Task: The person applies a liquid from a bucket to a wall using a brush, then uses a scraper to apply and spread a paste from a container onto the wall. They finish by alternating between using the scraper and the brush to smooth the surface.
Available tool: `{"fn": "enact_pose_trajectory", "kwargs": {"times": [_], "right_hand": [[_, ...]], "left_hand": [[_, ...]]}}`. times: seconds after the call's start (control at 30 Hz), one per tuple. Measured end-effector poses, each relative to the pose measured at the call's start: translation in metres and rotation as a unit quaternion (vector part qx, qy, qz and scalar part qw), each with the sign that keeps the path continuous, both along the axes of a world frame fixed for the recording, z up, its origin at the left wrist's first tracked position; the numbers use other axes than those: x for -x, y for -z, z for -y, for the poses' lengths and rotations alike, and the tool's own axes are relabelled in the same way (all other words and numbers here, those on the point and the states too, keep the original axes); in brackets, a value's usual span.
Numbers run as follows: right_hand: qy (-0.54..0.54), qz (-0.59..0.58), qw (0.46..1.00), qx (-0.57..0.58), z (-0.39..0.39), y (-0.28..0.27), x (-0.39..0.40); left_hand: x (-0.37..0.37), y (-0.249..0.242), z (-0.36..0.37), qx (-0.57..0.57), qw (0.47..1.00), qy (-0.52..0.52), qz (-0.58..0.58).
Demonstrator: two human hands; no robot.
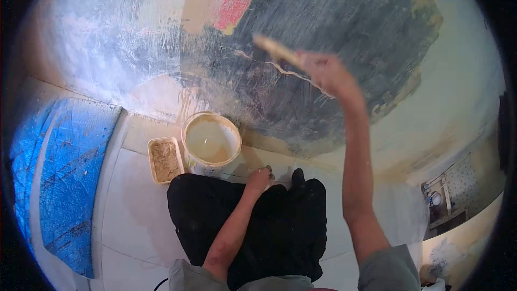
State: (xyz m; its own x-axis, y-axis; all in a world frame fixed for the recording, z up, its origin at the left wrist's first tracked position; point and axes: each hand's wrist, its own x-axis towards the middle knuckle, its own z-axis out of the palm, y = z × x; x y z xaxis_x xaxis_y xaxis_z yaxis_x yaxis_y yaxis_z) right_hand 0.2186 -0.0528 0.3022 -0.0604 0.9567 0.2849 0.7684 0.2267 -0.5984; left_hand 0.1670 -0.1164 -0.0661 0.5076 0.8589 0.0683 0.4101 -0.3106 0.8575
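My right hand (325, 71) is raised in front of the wall, its fingers wrapped round the handle of a brush (277, 50). The brush is blurred, and its tip points up and left over the dark grey patch (301, 21). My left hand (260, 178) rests near my knees with its fingers curled; what they hold, if anything, is too small to name. Left of that hand stands a round bucket (212, 139) with cloudy liquid inside. Beside the bucket is a rectangular tub (166, 160) of brownish material.
A blue sheet (70, 183) covers the floor at the left. The wall (436, 86) carries grey, red and beige patches. Pale floor tiles (129, 205) lie around my black-clothed legs (247, 221). A framed opening with small items (449, 196) is at the right.
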Motion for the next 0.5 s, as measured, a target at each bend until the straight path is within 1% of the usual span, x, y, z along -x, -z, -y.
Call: {"fn": "enact_pose_trajectory", "kwargs": {"times": [0.07, 0.13, 0.17, 0.2, 0.23, 0.27, 0.33, 0.4, 0.47, 0.5], "right_hand": [[-0.047, 0.026, 0.992, -0.113, -0.004, -0.057, 0.022], [0.008, 0.107, 0.959, -0.263, -0.011, -0.098, 0.049], [0.007, 0.107, 0.959, -0.263, -0.02, -0.105, 0.06], [0.066, 0.153, 0.891, -0.422, -0.031, -0.108, 0.075], [0.123, 0.192, 0.791, -0.567, -0.039, -0.107, 0.087], [0.121, 0.19, 0.791, -0.568, -0.042, -0.1, 0.095], [0.214, 0.176, 0.848, -0.452, -0.05, -0.074, 0.102], [0.275, 0.272, 0.772, -0.504, -0.065, -0.023, 0.092], [0.242, 0.216, 0.886, -0.331, -0.03, 0.021, 0.105], [0.244, 0.218, 0.9, -0.287, -0.018, 0.047, 0.105]], "left_hand": [[0.001, -0.002, 0.0, 0.006, 1.0, -0.002, -0.003], [0.003, -0.009, 0.003, -0.001, 1.0, -0.009, 0.001], [0.005, -0.011, 0.004, -0.008, 1.0, -0.017, 0.005], [0.006, -0.013, 0.004, -0.008, 1.0, -0.019, 0.005], [0.006, -0.014, 0.004, -0.009, 1.0, -0.017, -0.01], [0.007, -0.015, 0.004, -0.011, 0.999, -0.014, -0.026], [0.008, -0.013, 0.003, -0.016, 1.0, -0.014, -0.019], [0.007, -0.013, 0.003, -0.018, 1.0, -0.011, -0.01], [0.006, -0.016, 0.003, -0.01, 1.0, -0.023, -0.009], [0.003, -0.011, 0.002, -0.001, 1.0, -0.026, -0.011]]}}
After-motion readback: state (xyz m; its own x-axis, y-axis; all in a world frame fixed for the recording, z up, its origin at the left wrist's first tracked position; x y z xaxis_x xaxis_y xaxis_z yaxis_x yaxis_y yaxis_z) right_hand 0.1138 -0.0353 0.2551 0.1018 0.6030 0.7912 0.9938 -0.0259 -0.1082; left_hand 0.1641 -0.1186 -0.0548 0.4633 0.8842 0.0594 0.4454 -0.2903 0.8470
